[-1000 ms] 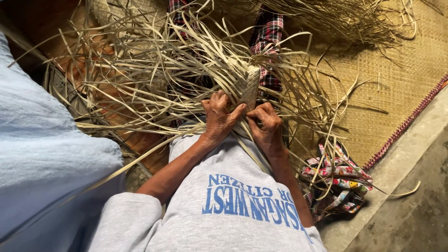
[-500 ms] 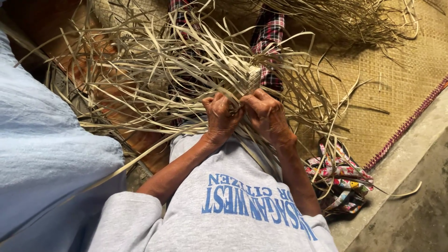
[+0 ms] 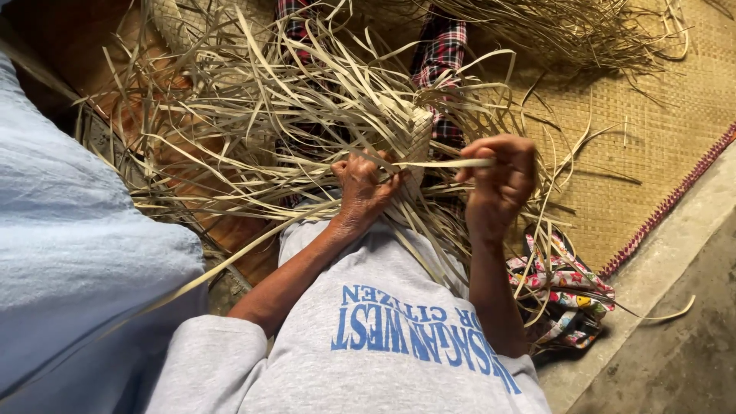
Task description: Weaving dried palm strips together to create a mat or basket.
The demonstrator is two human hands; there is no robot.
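Woven piece (image 3: 414, 142) of pale flat strips, one, small and close-plaited, held upright over the person's lap amid its own loose ends

Left to right:
- blue cloth (image 3: 69, 261), one fold, far left, untouched
- loose strips (image 3: 253, 130), too many to count, fanning out from the weave in all directions
- left hand (image 3: 362, 188), one, fingers curled tight around the base of the woven piece and the bunch of strips there
- single strip (image 3: 448, 162), one, drawn level between the two hands
- right hand (image 3: 498, 180), one, fingers pinched shut on the strip's free end
- patterned cloth (image 3: 563, 295), one bundle, on the floor by the right elbow
- woven mat (image 3: 652, 153), one, under everything, red-edged

Risks, as judged: the taut strip may split or crease if pulled hard; slack grip at the base may let the plait loosen; neighbouring loose ends may snag and be drawn in with it
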